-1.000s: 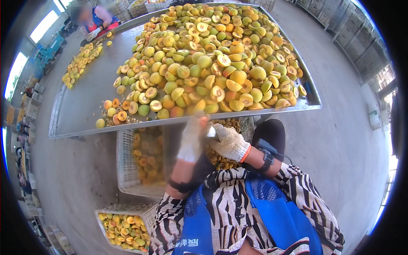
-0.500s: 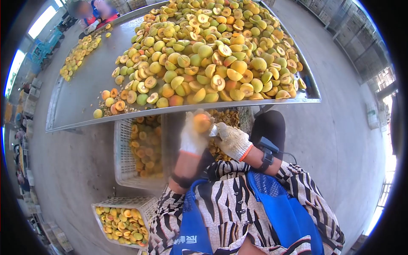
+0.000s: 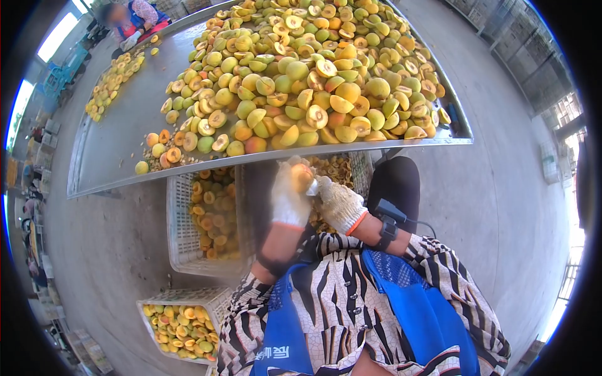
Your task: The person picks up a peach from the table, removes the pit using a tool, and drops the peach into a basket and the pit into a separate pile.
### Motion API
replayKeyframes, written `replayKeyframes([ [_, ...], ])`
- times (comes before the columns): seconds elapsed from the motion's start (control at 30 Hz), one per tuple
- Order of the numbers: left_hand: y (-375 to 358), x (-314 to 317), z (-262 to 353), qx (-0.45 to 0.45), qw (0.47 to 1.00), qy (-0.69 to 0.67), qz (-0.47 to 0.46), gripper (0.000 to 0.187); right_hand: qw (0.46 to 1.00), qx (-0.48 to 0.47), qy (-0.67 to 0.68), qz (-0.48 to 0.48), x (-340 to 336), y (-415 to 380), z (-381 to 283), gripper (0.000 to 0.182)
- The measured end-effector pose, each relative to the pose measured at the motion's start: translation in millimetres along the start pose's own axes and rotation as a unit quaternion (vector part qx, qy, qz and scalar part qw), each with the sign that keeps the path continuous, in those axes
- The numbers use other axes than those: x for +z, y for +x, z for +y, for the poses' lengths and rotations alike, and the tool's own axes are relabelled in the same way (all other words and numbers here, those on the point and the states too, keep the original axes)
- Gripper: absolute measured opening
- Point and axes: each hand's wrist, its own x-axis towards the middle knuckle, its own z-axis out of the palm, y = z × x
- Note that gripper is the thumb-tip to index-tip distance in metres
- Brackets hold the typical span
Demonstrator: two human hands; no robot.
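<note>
My left hand (image 3: 290, 197), in a white knit glove with an orange cuff, is closed around a peach half (image 3: 302, 178) just below the table's near edge. Its shape is blurred. My right hand (image 3: 340, 203), in a similar but stained glove, grips a small metal tool (image 3: 311, 187). The tool's tip is against or very close to the fruit; its working end is partly hidden. Beneath both hands, a crate holds cut peach pieces (image 3: 332, 170). A large heap of halved peaches (image 3: 295, 81) covers much of the metal table (image 3: 150, 103) in front.
A white crate (image 3: 180, 225) of peach halves stands left of my arms, and another crate (image 3: 216, 307) sits lower left. The table's raised rim (image 3: 269, 161) runs just beyond my hands. Across the table, a person (image 3: 141, 25) wearing gloves works beside a smaller row of fruit.
My left hand has shifted slightly right and the peach half in it has turned. The right hand keeps the metal tool at the fruit. Across the table, the other person has come further into view.
</note>
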Motion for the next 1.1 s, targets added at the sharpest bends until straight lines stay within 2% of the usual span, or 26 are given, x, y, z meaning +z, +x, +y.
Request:
replayKeyframes([
  [0.13, -5, 6, -1, -0.004, 1.0, 0.013, 0.004, 0.027, 1.0, -0.003, 0.006, -0.02, 8, -1, 12, 0.039],
  [0.17, -1, -1, -4, 0.03, 0.996, 0.088, -0.017, 0.026, 1.0, -0.001, 0.006, -0.027, 11, -1, 16, 0.042],
  [0.27, 7, -22, -11, 0.1, 0.963, 0.245, -0.049, 0.025, 0.999, -0.032, -0.002, -0.044, 14, -1, 24, 0.075],
  [0.37, 2, -16, -12, 0.079, 0.971, 0.227, -0.014, 0.027, 0.995, 0.023, 0.004, -0.102, 4, -1, 14, 0.081],
  [0.43, 6, -13, -14, 0.024, 0.989, 0.145, 0.019, 0.032, 0.994, 0.014, 0.04, -0.105, 0, -1, 13, 0.051],
  [0.47, 6, -11, -14, 0.026, 0.988, 0.151, 0.009, 0.032, 0.992, 0.012, 0.059, -0.106, 0, -2, 15, 0.04],
  [0.57, 5, -11, -10, 0.015, 0.984, 0.173, -0.022, 0.031, 0.986, -0.007, 0.079, -0.147, 3, 5, 24, 0.032],
  [0.67, 3, -6, -5, -0.027, 0.98, 0.194, -0.046, 0.026, 0.983, -0.073, 0.059, -0.155, 12, 11, 48, 0.027],
  [0.73, -4, 3, -2, -0.046, 0.979, 0.197, -0.027, 0.018, 0.949, 0.036, 0.163, -0.267, -14, 9, 34, 0.026],
  [0.77, 2, -6, -4, -0.02, 0.964, 0.255, -0.074, 0.016, 0.919, 0.09, 0.212, -0.32, -24, 8, 31, 0.026],
  [0.8, 7, -15, -3, 0.006, 0.943, 0.311, -0.119, 0.013, 0.89, 0.08, 0.293, -0.34, -23, 9, 40, 0.019],
  [0.87, 13, -29, -6, 0.129, 0.853, 0.462, -0.206, 0.01, 0.853, 0.097, 0.321, -0.399, -32, 9, 53, 0.019],
  [0.93, 2, -7, 9, 0.318, 0.663, 0.622, -0.268, 0.011, 0.811, 0.146, 0.348, -0.446, -56, 12, 45, 0.02],
  [0.97, 1, -2, 15, 0.209, 0.791, 0.536, -0.207, 0.011, 0.811, 0.129, 0.382, -0.423, -61, 11, 46, 0.02],
  [1.0, 2, 2, 22, 0.095, 0.889, 0.427, -0.137, 0.012, 0.81, 0.111, 0.414, -0.401, -66, 10, 49, 0.02],
  [1.03, 3, 4, 29, -0.021, 0.951, 0.301, -0.063, 0.014, 0.821, 0.098, 0.426, -0.368, -65, 14, 56, 0.021],
  [1.07, 9, -6, 32, 0.039, 0.955, 0.289, -0.043, 0.022, 0.832, 0.085, 0.435, -0.335, -64, 17, 64, 0.022],
  [1.1, 5, -8, 48, 0.088, 0.953, 0.29, -0.027, 0.024, 0.9, 0.08, 0.308, -0.297, -60, 22, 64, 0.024],
])
